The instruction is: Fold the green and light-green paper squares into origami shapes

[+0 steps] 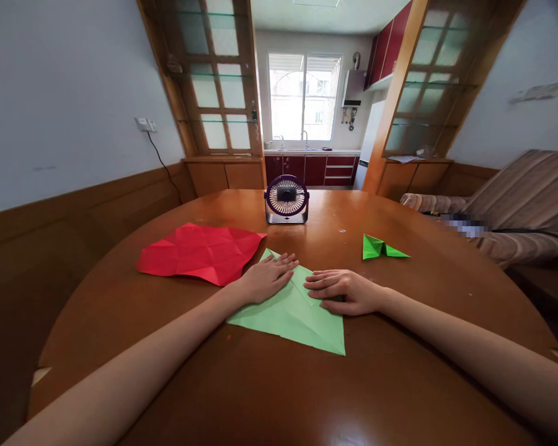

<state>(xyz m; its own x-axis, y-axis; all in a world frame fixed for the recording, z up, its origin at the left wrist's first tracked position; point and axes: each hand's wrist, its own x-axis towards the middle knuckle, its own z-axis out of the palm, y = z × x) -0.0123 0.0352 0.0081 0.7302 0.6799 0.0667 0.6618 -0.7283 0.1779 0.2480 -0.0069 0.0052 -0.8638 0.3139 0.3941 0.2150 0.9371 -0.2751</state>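
Note:
A light green sheet of paper (297,319), folded into a triangle, lies flat on the round wooden table (279,384). My left hand (265,277) rests palm down on its upper left part, fingers stretched out. My right hand (341,291) presses flat on the paper's right side, fingers pointing left. The fingertips of both hands almost meet over the paper. Neither hand grips anything.
A creased red paper sheet (199,253) lies spread out to the left. A small folded bright green paper piece (379,248) sits to the right. A small purple desk fan (287,199) stands at the table's far side. A striped sofa (516,204) is at right.

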